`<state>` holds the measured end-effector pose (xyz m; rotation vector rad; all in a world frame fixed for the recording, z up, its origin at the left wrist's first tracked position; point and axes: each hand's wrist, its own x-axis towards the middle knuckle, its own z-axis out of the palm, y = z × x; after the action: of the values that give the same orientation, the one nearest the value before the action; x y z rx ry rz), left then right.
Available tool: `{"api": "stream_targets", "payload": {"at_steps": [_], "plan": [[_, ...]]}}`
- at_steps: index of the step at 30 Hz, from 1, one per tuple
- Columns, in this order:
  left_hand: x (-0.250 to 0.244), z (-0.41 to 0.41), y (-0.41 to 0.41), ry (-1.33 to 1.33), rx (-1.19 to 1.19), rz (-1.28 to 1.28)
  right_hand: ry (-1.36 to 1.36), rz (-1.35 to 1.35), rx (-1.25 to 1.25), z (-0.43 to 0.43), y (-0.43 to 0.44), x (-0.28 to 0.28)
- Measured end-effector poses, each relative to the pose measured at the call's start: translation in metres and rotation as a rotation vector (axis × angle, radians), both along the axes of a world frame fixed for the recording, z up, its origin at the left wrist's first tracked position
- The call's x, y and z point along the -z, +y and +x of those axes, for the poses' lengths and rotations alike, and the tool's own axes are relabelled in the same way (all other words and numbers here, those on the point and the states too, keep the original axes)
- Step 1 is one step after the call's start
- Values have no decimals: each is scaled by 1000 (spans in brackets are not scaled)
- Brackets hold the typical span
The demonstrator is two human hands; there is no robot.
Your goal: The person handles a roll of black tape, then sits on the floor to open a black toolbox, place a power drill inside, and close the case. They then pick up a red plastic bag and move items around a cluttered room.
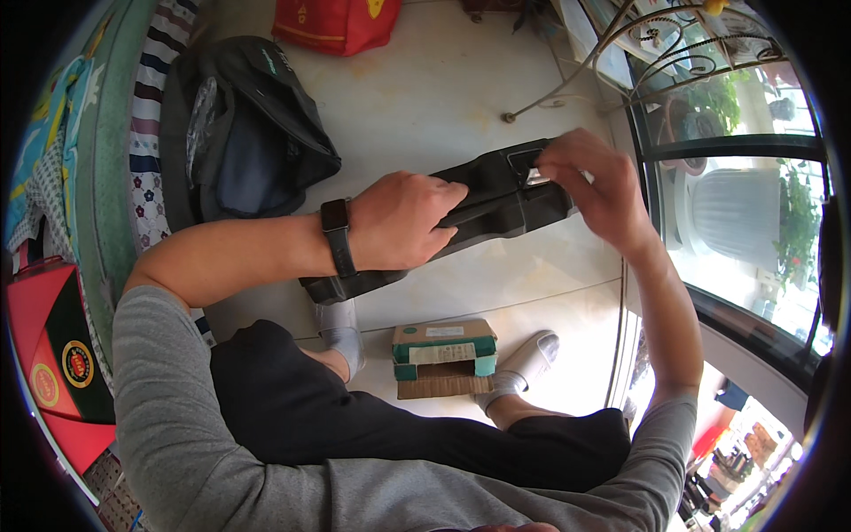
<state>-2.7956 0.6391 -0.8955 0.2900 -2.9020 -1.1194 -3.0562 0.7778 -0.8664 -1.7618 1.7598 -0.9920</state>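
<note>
A long black case [492, 219] lies aslant before me, above the floor. My left hand [409, 216], with a dark watch on its wrist, grips its middle from above. At the case's far right end, my right hand [592, 179] is slightly blurred. Its thumb and fingertips pinch at a small silvery piece [537, 177] in a framed recess. The fingers partly cover this piece, so its exact kind is unclear. The near left end of the case reaches under my left forearm.
An open cardboard box [444, 359] stands on the tiled floor between my slippered feet. At upper left lies a black bag [259, 133], beside a patterned cloth edge [147, 133]. A red bag [336, 26] stands at the top. A metal scrollwork stand [565, 83] and glass panes [725, 219] border the right.
</note>
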Motion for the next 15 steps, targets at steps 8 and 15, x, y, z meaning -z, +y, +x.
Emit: {"api": "stream_targets", "payload": {"at_steps": [8,15], "plan": [[2,1,1,-21,-4,18,53,173,-44,-1,-28,-6],[2,0,-1,-57,3,9,150,191,-75,1,-20,-16]]}}
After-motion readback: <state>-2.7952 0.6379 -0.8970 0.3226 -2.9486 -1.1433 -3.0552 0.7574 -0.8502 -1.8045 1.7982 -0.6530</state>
